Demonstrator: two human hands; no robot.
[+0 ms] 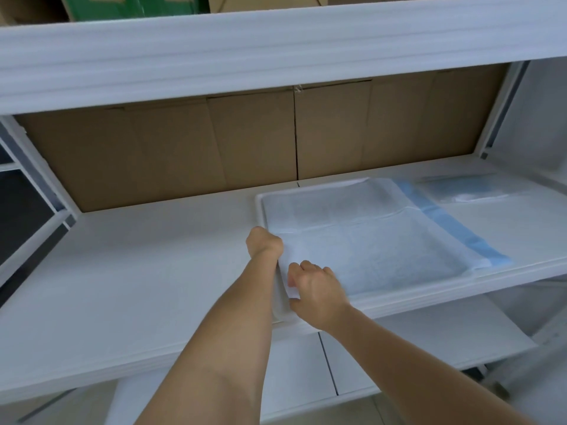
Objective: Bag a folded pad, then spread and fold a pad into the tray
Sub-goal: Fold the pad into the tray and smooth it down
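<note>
Nearest, two bare forearms reaching forward over the white shelf (122, 271) from the near edge. Right hand (316, 289) at the near-left corner of the tray (260, 200), fingers curled and pinching the near-left edge of the pad (368, 240). Left hand (264, 244) just beyond it on the tray's left side, knuckles up, fingers curled down onto the same left edge of the pad; grip on the material judged likely, fingertips hidden beneath the hand. Pad lying spread in the tray, white quilted face up, one crease running left to right across the middle, blue backing strip (445, 225) exposed along the right side and overhanging the tray's right rim onto the shelf. Farther right, toward the back of the shelf, a clear bag (469, 191) lying flat with something blue inside, judged to be the folded pad already bagged; contents blurred, not confirmed. Behind all, cardboard boxes (245, 142) lined along the back of the shelf, a second white shelf board (245, 56) above. Step in hand, as judged: bagging done, pad spread, fold into the tray about to begin from the left edge. Next move calls for lifting the left edge evenly with both hands, carrying it across toward the blue strip on the right, keeping corners matched. Risk noted: thin material bunching or dragging the overhanging right side off the rim if pulled unevenly.
</note>
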